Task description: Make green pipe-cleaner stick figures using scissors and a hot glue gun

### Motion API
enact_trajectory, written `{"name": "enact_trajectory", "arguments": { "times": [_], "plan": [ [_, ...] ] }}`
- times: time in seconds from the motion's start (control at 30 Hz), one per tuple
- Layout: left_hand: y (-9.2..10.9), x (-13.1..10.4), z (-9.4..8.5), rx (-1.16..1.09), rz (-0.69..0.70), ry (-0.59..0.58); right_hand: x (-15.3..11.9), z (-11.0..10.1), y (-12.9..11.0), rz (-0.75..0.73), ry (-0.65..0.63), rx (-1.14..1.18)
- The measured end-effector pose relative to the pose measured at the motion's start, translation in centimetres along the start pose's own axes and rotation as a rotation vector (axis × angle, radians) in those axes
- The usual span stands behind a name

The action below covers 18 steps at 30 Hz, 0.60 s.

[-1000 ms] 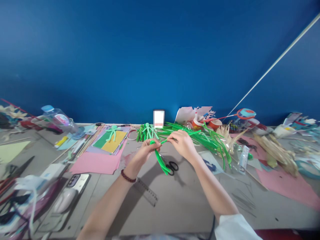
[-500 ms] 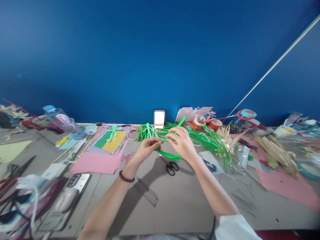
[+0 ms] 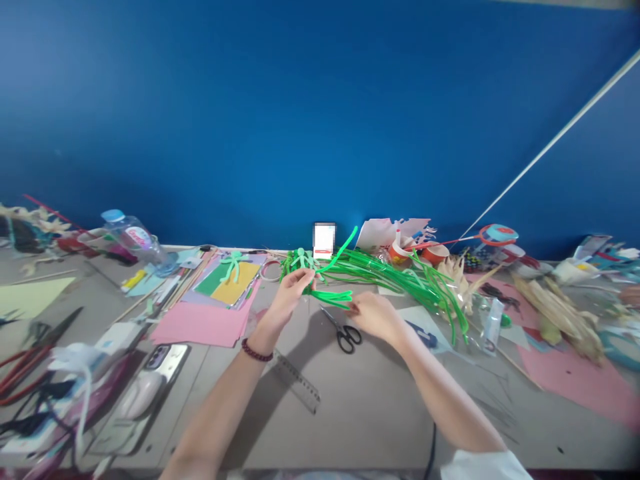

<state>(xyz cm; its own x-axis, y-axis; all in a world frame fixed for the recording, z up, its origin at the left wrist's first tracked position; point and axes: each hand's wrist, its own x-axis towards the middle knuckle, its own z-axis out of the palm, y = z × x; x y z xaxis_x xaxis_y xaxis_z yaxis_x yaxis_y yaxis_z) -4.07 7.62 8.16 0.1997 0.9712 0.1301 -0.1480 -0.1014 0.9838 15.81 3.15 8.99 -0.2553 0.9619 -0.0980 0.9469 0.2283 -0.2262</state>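
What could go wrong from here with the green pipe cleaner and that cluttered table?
1. The left hand pinches the bent green pipe cleaner while the right hand takes its far end; one free end sticks upward and could likely poke fingers or spring loose.
2. The black scissors lie just under the right hand; a downward move might hit them.
3. The loose pile of green pipe cleaners lies close behind and could snag.

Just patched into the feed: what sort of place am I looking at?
Likely a craft worktable against a blue wall: a pile of green pipe cleaners, sheets of coloured paper and black scissors lie on the grey table.
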Motion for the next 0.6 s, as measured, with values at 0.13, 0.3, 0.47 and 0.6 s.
{"name": "enact_trajectory", "arguments": {
  "times": [0.13,0.3,0.47,0.6],
  "plan": [
    [0.2,-0.2,-0.5,-0.083,-0.054,0.032,-1.2,4.6,-0.2,-0.005,0.009,0.095],
    [0.3,-0.6,-1.0,-0.143,-0.129,0.064,-1.8,7.8,0.1,0.065,0.078,0.174],
    [0.3,-1.1,-1.6,-0.343,-0.203,0.064,-2.0,8.2,1.1,0.12,0.093,0.187],
    [-0.5,-1.8,-1.8,-0.451,-0.266,0.091,-2.7,8.4,1.7,0.122,0.085,0.144]
  ]
}}
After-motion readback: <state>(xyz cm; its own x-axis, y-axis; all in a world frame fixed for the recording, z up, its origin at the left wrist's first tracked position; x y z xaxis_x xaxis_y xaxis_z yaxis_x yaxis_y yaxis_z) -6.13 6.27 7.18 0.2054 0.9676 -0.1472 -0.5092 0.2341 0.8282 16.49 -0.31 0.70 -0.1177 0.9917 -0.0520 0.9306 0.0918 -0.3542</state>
